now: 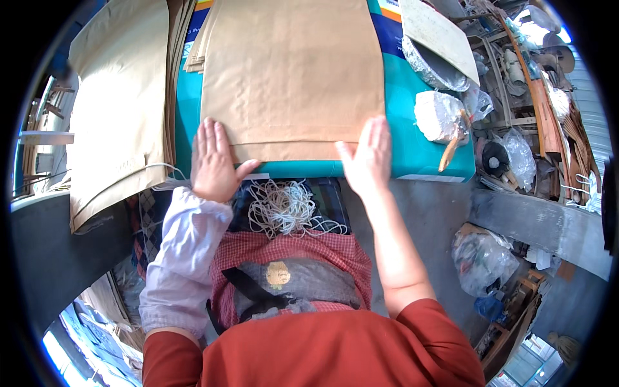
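A large brown paper bag (293, 77) lies flat in front of me, with a creased band across its near end. My left hand (216, 161) rests at the bag's near left corner, fingers stretched out and thumb apart. On the opposite corner lies my right hand (369, 155), palm down, its fingers straight and its thumb pointing inward. Neither hand grips anything. Beneath the bag is a teal covered work surface (419, 158). A tangle of white cord (282, 206) sits on my lap, just below the bag's near edge.
More brown paper bags (119, 109) are stacked at the left, a cord across them. At the right stand a paste-coated basin (435, 68) under a pale board (442, 32), and a white lump (440, 116) with a wooden-handled brush (449, 151). A clear plastic sack (483, 258) lies lower right.
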Tool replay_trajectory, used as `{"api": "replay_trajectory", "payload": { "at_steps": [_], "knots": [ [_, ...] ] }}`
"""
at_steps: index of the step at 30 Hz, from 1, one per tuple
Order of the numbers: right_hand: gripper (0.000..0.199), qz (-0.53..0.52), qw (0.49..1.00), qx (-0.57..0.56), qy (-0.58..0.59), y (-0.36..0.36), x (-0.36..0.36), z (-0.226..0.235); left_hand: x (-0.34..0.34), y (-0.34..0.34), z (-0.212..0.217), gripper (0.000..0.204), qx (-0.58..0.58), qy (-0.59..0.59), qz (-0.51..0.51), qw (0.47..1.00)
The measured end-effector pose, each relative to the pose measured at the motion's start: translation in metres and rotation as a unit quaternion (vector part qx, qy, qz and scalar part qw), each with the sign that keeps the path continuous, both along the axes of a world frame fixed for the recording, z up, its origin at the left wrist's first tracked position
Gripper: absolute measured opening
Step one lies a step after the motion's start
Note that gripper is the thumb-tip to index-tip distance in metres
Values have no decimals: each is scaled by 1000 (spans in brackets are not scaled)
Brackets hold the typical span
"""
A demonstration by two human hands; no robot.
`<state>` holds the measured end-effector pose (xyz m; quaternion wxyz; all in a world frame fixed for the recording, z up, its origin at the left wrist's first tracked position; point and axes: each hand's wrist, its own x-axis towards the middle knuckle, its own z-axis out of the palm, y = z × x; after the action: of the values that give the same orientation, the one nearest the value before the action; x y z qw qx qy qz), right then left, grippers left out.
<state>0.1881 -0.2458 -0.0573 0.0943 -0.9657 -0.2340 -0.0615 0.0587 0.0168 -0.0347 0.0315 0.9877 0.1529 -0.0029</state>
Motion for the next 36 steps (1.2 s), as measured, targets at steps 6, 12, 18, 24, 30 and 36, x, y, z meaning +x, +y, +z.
{"api": "replay_trajectory", "payload": {
  "at_steps": [6,12,18,24,30,36],
  "knots": [
    [36,-101,961,247,67,-20,26,16,-9,15,-13,82,-106,-96,43,989],
    [55,-53,603,634,481,-58,3,107,-42,28,22,70,-358,-224,193,886],
    [26,-3,898,382,216,-71,-13,26,-72,1,45,6,-238,-261,42,935],
    [27,119,878,444,135,41,-45,42,-132,54,86,8,-133,-428,167,878],
    [30,234,840,443,206,193,-64,55,-234,179,63,21,-266,-427,398,767],
    [31,227,825,412,313,285,-92,52,-262,303,61,20,-56,-358,400,842]
  ]
}}
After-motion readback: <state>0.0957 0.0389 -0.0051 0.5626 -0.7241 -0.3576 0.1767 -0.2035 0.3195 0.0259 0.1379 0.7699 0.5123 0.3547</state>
